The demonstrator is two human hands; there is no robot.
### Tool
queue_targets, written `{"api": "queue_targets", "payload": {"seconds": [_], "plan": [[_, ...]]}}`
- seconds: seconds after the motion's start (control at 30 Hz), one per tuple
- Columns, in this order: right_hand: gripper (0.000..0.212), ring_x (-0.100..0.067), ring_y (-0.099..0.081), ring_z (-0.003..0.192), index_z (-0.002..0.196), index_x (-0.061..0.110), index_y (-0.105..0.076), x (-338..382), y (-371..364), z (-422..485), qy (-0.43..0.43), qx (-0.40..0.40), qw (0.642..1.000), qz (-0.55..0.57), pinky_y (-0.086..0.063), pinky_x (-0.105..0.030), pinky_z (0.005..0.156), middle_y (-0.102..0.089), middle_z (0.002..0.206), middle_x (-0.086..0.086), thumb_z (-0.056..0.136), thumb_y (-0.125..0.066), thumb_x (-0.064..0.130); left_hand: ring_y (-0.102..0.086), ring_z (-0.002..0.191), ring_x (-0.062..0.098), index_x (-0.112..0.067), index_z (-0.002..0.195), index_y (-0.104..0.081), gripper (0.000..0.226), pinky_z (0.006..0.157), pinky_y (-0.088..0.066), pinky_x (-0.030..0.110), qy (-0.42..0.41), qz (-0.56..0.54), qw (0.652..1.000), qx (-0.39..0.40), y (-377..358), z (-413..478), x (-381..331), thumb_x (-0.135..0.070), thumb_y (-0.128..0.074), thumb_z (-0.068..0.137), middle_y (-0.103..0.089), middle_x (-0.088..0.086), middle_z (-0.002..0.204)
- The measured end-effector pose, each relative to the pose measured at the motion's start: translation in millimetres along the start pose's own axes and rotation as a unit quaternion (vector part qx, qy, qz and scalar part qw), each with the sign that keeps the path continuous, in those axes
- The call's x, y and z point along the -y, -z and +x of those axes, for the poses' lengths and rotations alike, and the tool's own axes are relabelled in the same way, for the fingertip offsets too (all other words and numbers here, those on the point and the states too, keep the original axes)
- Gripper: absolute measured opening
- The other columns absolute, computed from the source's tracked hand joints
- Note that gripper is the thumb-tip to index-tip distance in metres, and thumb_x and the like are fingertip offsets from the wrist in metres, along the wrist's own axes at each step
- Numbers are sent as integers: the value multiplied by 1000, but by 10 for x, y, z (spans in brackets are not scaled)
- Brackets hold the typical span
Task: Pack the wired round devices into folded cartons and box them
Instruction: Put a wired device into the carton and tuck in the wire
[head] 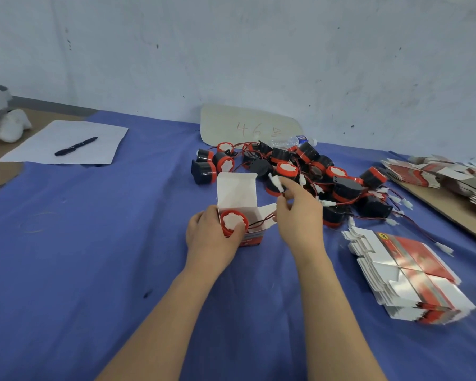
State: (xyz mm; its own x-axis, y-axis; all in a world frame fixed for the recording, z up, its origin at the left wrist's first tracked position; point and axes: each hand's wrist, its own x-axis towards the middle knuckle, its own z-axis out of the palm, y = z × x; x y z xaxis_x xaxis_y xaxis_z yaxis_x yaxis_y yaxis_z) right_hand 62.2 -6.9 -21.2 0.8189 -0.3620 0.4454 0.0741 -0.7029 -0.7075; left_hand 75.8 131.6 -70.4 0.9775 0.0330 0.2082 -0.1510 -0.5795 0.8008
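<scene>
Both forearms, left (173, 312) and right (333, 306), reach forward over the blue cloth (94, 257), wrists nearly straight. The left hand (209, 237) wraps its curled fingers round the open carton (237, 193), thumb pressed on the rim of the round device (233, 221) seated red-and-white face up in the carton's mouth. Just right of that grip, the right hand (300, 215) is raised, forefinger and thumb pinching the white connector (276, 184) at the end of the device's wire (261, 221). Beyond the right hand's fingertips lies the heap of devices (313, 171); a stack of flat cartons (412, 273) lies to that hand's right.
</scene>
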Motion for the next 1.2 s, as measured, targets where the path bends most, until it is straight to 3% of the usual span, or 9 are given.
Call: {"api": "queue_targets", "payload": {"seconds": [0.13,0.23,0.33,0.47,0.67,0.73,0.83,1.07,1.2], "plan": [[30,-28,-61,87,106,15,-66,14,-25,-1,4,-5,1000,2,-51,-42,78,-59,99,-6,96,-42,2,-43,122,20,-18,126,-49,47,99,-44,39,2,-9,1000,0,2,8,4,-44,-59,88,-55,2,125],[30,-14,-54,90,100,10,-70,44,-68,-31,28,-1,999,19,-41,-7,73,-50,108,-2,94,-44,-2,-45,118,21,-18,120,-50,42,96,-46,41,3,-20,1000,2,3,4,13,-42,-61,87,-56,2,120],[27,-2,-47,86,110,10,-70,83,-137,-79,42,51,997,38,-34,3,69,-42,115,4,94,-48,5,-47,115,23,-17,114,-51,37,94,-46,43,5,-32,999,6,0,-1,20,-41,-61,87,-57,3,115],[24,-3,-49,89,114,8,-68,61,-199,-110,49,69,996,26,-39,-9,75,-41,120,3,94,-54,13,-46,115,24,-16,113,-52,37,93,-45,42,4,-39,999,4,-6,-5,19,-40,-61,87,-59,4,114],[51,-11,-56,99,140,18,-38,6,-253,-124,22,66,995,72,-44,-22,80,-47,118,9,92,-53,8,-45,115,23,-16,111,-52,36,93,-45,42,3,-40,999,2,-9,0,33,-41,-62,86,-59,3,113],[42,-13,-56,100,132,14,-44,-4,-274,-129,1,45,996,76,-48,-24,80,-46,110,12,92,-56,9,-46,115,23,-16,111,-52,37,93,-45,42,4,-38,999,2,-12,1,37,-42,-62,86,-59,4,114],[31,-16,-54,106,121,11,-56,-46,-275,-117,17,32,999,-1,-46,-25,83,-47,122,3,91,-59,14,-46,115,23,-17,111,-53,37,93,-45,42,3,-37,999,-1,-18,1,41,-42,-62,86,-59,3,113],[37,-19,-36,120,131,21,-55,-64,-257,-121,58,77,987,-132,-34,-29,96,-58,126,1,94,-54,21,-44,117,21,-18,115,-52,39,96,-44,40,3,-35,999,-5,-30,-3,39,-43,-61,86,-58,1,114],[39,-19,-46,120,134,23,-54,-28,-229,-119,78,100,980,-152,-33,-26,95,-57,131,1,96,-50,19,-46,116,22,-18,116,-52,39,95,-45,40,0,-33,999,-10,-26,2,34,-42,-62,86,-59,1,114]]}}
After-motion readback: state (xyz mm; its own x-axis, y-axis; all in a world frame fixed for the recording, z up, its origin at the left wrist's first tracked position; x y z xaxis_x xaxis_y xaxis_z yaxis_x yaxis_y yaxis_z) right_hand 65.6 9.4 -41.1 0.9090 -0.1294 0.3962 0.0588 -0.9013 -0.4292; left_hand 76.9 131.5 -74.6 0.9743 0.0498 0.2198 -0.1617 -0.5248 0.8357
